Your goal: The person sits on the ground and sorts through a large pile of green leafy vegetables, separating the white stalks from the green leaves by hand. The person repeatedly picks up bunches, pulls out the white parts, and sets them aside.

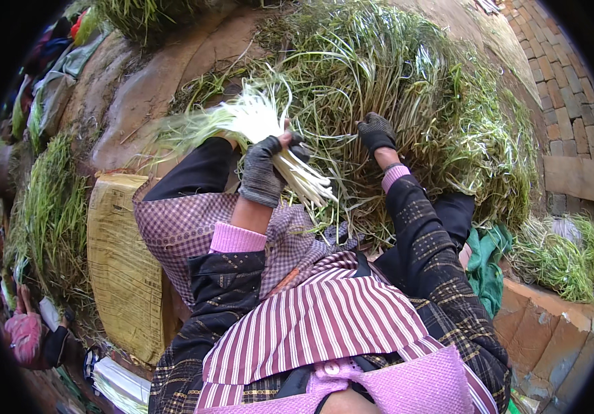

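My left hand (pixel 266 173), in a grey fingerless glove, is closed around a bundle of white-stemmed greens (pixel 255 116) that look like garlic chives. The pale stem ends point down to the right, and the blurred green leaves fan out to the left. My right hand (pixel 377 133), gloved the same way, touches the near side of a large heap of the same greens (pixel 411 67). Its fingers are curled against the stems; whether they grip any is hidden. A checked cloth (pixel 193 217) covers my lap below the bundle.
A yellow wrapped box (pixel 123 264) stands at my left, beside another pile of greens (pixel 54 207). At right lie a green cloth (pixel 486 264), a smaller bunch (pixel 561 253) and flattened cardboard (pixel 545 336). Another person in pink (pixel 23 336) is at lower left. Brick paving (pixel 566 88) runs along the upper right.
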`<state>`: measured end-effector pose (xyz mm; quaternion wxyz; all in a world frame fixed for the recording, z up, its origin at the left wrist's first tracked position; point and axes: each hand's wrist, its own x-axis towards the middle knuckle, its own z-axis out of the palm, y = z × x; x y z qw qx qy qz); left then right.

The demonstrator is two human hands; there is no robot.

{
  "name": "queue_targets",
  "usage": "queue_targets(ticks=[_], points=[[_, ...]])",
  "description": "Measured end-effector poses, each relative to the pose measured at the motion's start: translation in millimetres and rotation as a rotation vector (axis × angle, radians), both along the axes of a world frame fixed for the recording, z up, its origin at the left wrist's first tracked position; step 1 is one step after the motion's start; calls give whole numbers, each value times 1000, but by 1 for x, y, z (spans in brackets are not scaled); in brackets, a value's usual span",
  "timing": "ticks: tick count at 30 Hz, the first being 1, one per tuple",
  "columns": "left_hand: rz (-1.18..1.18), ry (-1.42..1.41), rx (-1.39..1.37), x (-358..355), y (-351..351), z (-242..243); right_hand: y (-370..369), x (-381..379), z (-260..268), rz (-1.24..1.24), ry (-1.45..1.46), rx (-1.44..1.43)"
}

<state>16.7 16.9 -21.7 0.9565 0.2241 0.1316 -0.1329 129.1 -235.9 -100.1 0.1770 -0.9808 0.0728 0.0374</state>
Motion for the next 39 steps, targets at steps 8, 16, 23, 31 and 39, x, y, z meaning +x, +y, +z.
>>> queue_targets(ticks=[8,16,23,31,39], points=[[28,-22,178,3,2,4,-16,-44,34,80,25,311],[-106,151,480,-1,-24,1,25,-175,81,510,317,1092],[-149,115,787,-6,-32,1,23,-174,95,571,415,965],[-262,-86,745,-1,-35,-17,22,-175,78,482,521,944],[-38,-245,780,-6,-45,0,48,-143,90,198,284,1133]])
